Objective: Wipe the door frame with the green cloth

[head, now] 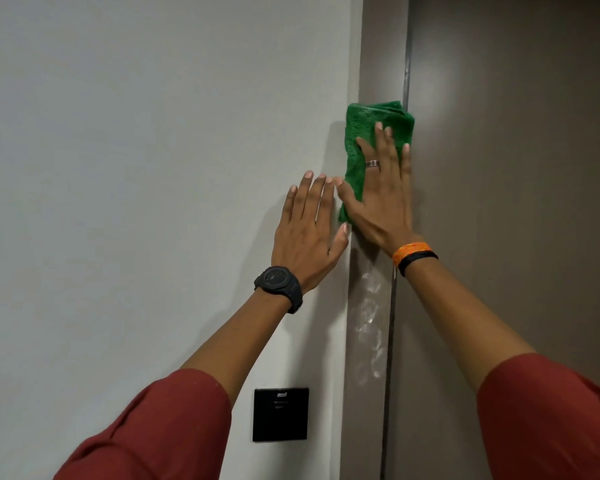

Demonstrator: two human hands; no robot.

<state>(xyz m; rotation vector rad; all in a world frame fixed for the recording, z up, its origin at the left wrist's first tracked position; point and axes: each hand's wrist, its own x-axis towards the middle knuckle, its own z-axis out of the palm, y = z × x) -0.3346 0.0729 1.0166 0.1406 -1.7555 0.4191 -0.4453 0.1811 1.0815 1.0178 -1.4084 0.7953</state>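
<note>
A folded green cloth (364, 133) lies flat against the grey-brown door frame (369, 306), a vertical strip between the wall and the door. My right hand (383, 199) presses on the cloth with fingers spread, pinning it to the frame. The cloth's lower part is hidden under that hand. My left hand (307, 233) rests flat on the white wall just left of the frame, fingers apart, holding nothing. Below the cloth the frame shows pale swirled smear marks.
A white wall (136, 168) fills the left side. A black square panel (280, 414) is mounted low on it, left of the frame. The grey-brown door (516, 202) stands to the right, with a thin dark gap beside the frame.
</note>
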